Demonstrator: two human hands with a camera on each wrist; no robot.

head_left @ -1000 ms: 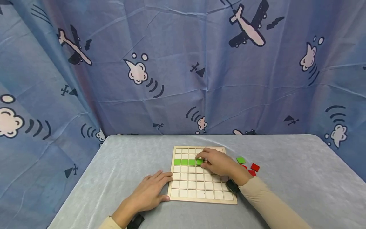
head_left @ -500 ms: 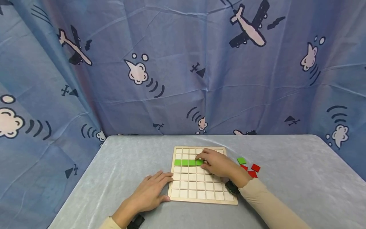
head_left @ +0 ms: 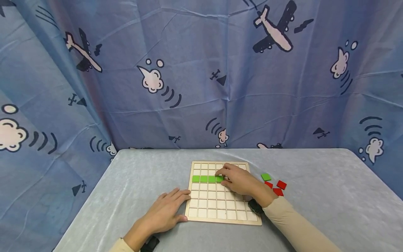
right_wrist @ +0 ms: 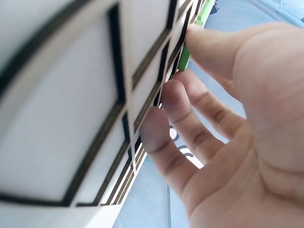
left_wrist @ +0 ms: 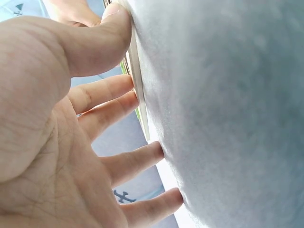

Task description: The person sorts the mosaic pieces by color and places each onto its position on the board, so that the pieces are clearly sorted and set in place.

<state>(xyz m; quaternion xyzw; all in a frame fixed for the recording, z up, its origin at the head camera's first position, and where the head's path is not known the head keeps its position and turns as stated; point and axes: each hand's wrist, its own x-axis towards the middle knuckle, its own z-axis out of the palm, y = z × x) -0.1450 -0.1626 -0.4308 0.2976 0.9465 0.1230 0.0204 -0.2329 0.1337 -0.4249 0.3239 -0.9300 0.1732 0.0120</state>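
A square wooden grid board [head_left: 212,203] lies on the table. Three green square tiles [head_left: 203,179] fill neighbouring cells of one row, starting at the left edge. Just right of them, my right hand [head_left: 236,179] pinches a fourth green tile [head_left: 219,179] at its cell; the right wrist view shows this green tile [right_wrist: 184,59] between thumb and index finger. My left hand [head_left: 167,211] rests beside the board's left edge with its fingers spread. Its thumb and some fingertips touch the board's edge [left_wrist: 137,76] in the left wrist view, while other fingertips touch the table.
To the right of the board lie a loose green tile [head_left: 266,176] and several red tiles [head_left: 281,184], partly behind the right wrist. A grey cloth [head_left: 327,203] covers the table. Behind it hangs a blue patterned curtain [head_left: 189,87].
The green tile under my right fingers now looks flatter and more in line with its row than a second ago. Both hands have hardly moved.
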